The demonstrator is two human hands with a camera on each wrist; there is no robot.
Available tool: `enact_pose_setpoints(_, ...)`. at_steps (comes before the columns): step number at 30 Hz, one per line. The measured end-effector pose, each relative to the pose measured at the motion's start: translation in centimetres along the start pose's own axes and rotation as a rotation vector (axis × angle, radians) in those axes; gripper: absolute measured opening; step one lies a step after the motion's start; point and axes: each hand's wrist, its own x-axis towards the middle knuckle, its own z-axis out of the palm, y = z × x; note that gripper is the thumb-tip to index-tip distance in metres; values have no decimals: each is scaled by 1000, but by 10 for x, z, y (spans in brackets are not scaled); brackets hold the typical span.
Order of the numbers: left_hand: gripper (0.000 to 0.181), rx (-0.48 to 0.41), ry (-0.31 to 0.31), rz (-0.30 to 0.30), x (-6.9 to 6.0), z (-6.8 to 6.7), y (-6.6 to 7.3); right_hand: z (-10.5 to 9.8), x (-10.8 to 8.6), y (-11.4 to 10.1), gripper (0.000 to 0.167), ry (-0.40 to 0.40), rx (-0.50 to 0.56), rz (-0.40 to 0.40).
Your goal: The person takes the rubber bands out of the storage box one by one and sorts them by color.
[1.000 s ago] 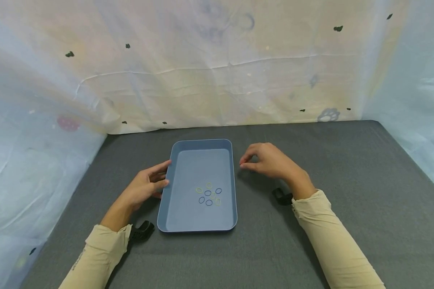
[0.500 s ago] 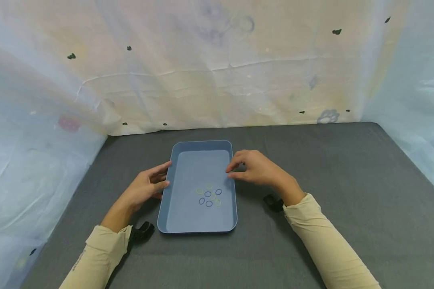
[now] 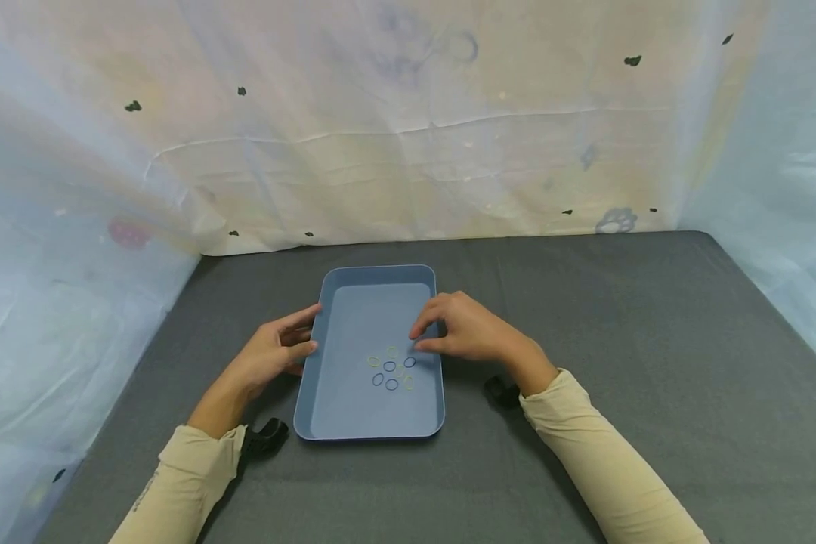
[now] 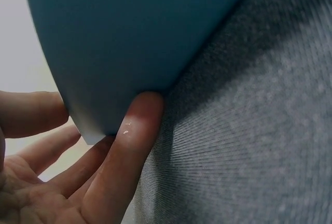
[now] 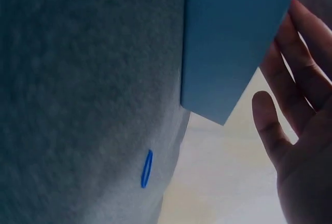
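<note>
A shallow blue-grey tray [image 3: 381, 321] lies on the table, with several thin yellow and blue loops [image 3: 391, 384], like small rubber bands, clustered on its floor. My left hand [image 3: 272, 351] touches the tray's left side with thumb and fingers extended; the left wrist view shows the thumb on the outer wall. Over the right rim reaches my right hand [image 3: 465, 329], its thumb and index finger bent towards each other with a gap between the tips. Nothing shows in its fingers. The right wrist view also has this hand [image 5: 301, 105] above the tray wall [image 5: 233, 42].
One blue loop [image 5: 147, 168] lies on the table outside the tray, seen in the right wrist view. Grey cloth covers the table [image 3: 653, 363]. Pale patterned sheets [image 3: 408, 151] hang behind it and at both sides. A black wrist strap [image 3: 502, 392] is on the right arm.
My right hand has moved left and nearer, from the table beside the tray to above its right rim. Its thumb and index tip have parted slightly. The left hand stays put.
</note>
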Motion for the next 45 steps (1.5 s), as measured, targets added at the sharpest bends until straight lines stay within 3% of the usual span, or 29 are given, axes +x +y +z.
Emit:
enact_pose_setpoints(6, 67, -10, -6, 7, 1, 1, -1, 5, 0, -2, 13, -28, -48, 11)
enact_pose_setpoints(18, 66, -3, 8, -2, -2, -1, -2, 20, 5, -13, 16, -154, -147, 133)
enact_pose_setpoints(25, 66, 4, 7, 0, -1, -1, 1, 20, 6, -22, 17, -138, -153, 201)
enact_pose_setpoints(34, 66, 8, 7, -12, -4, 2, -1, 27, 8, -23, 13, -120, -169, 225)
enact_pose_setpoints(45, 67, 24, 7, 5, -1, 3, 1, 25, 6, -26, 4, -104, -178, 339)
